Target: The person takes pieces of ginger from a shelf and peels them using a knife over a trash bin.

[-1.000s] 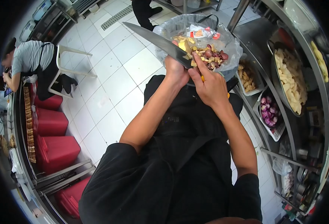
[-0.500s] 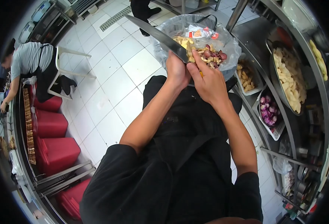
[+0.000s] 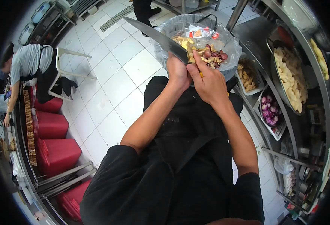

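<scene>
Over a bin with a clear plastic liner (image 3: 232, 56), my right hand (image 3: 212, 84) is closed round a yellow-handled knife (image 3: 153, 35). Its long, wide blade points up and left. My left hand (image 3: 178, 71) sits beside the heel of the blade, its fingers mostly hidden. A tan piece, apparently ginger (image 3: 190, 51), shows between the blade and my right index finger, seemingly held by my left hand. Below in the bin lie pale peelings (image 3: 182, 40), purple-red onion skins (image 3: 213, 54) and a red-and-white wrapper (image 3: 200, 33).
On the metal rack at right are a basket of brown ginger (image 3: 247, 77), a basket of purple onions (image 3: 270, 112) and a large pan of pale peeled pieces (image 3: 290, 78). Red bins (image 3: 58, 155) line the left counter. A co-worker (image 3: 32, 62) leans there by a white stool (image 3: 73, 54).
The knife tip has shifted slightly left and down, with my hands nearly in place. The co-worker's hand at the counter has moved toward the bottom of the view.
</scene>
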A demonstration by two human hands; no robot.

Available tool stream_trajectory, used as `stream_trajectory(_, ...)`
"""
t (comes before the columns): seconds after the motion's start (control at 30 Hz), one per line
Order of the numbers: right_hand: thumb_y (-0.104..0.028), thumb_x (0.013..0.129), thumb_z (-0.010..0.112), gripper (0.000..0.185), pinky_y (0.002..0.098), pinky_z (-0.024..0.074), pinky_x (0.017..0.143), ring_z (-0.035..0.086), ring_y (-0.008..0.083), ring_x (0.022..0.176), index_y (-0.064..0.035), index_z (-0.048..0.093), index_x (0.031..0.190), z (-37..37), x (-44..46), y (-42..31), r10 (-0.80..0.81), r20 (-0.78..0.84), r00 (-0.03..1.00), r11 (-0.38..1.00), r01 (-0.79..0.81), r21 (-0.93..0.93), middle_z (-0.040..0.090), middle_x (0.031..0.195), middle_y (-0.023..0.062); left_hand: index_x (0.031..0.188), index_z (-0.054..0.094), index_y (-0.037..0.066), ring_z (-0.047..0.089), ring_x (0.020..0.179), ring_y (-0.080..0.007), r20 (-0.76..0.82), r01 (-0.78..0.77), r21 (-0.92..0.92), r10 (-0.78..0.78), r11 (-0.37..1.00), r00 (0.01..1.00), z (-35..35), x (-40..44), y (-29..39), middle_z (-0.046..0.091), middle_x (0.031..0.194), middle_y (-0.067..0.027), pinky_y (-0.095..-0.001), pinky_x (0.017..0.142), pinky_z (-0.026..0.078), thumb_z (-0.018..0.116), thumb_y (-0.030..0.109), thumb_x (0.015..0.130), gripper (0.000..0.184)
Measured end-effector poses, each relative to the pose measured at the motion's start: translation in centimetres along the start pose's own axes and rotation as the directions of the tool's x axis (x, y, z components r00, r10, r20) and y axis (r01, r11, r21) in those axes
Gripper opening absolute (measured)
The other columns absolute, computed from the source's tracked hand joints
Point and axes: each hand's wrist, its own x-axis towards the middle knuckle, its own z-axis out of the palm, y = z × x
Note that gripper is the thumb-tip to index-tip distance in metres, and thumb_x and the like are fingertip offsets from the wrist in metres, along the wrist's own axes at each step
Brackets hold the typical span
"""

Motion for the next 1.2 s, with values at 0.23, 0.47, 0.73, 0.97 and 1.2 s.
stream_trajectory(0.23,-0.047,0.096,0.049,0.056,0.0507,0.051,0.07,0.066,0.0435,0.078,-0.0102,0.052,0.138,-0.3,0.0,-0.5,0.033,0.024,0.999,0.999,-0.033,0.002,0.068,0.081,0.0242,0.122,0.05,-0.002,0.061,0.104,-0.0246,0.02,-0.011,0.058,0.009,0.998,1.0,-0.2,0.3,-0.1,0.058,0.118,-0.0139,-0.0397,0.088,0.052,0.037,0.038,0.104,0.046)
stream_trajectory(0.47,-0.044,0.096,0.049,0.054,0.0501,0.0511,0.072,0.066,0.0439,0.078,-0.0084,0.054,0.135,0.2,0.5,-0.3,0.026,-0.01,1.0,0.999,-0.026,0.027,0.068,0.08,0.024,0.109,0.048,0.005,0.059,0.1,-0.0203,0.051,-0.008,-0.035,0.01,0.999,0.999,-0.3,0.2,0.0,0.057,0.106,-0.0101,-0.0381,0.089,0.05,0.035,0.03,0.104,0.029)
stream_trajectory(0.73,-0.042,0.097,0.047,0.043,0.0518,0.049,0.071,0.064,0.0454,0.078,-0.0045,0.064,0.109,0.0,1.8,0.5,0.102,0.05,0.994,0.982,-0.109,0.156,0.066,0.076,0.0246,0.119,0.05,0.001,0.061,0.101,-0.0226,0.064,0.031,-0.038,-0.029,0.999,0.998,-1.8,1.2,-1.1,0.059,0.115,-0.0124,-0.0377,0.089,0.05,0.038,0.031,0.102,0.036)
stream_trajectory(0.97,-0.045,0.097,0.047,0.044,0.0518,0.0486,0.071,0.064,0.0449,0.076,-0.0059,0.064,0.108,-0.4,0.6,-0.7,0.051,0.035,0.998,0.993,-0.055,0.107,0.066,0.073,0.0228,0.121,0.052,0.0,0.061,0.103,-0.0243,0.09,0.012,-0.024,-0.009,1.0,0.996,-1.5,1.5,-0.7,0.06,0.116,-0.0127,-0.0389,0.089,0.051,0.041,0.035,0.101,0.042)
stream_trajectory(1.2,-0.043,0.099,0.045,0.049,0.049,0.049,0.073,0.064,0.0458,0.082,-0.0086,0.056,0.133,-0.4,0.2,-0.9,0.09,0.08,0.993,0.995,-0.094,0.04,0.066,0.084,0.0251,0.121,0.049,0.003,0.06,0.101,-0.019,0.029,-0.073,0.085,0.071,0.994,0.997,-1.0,1.2,-0.7,0.059,0.112,-0.0089,-0.0342,0.089,0.05,0.033,0.034,0.106,0.037)
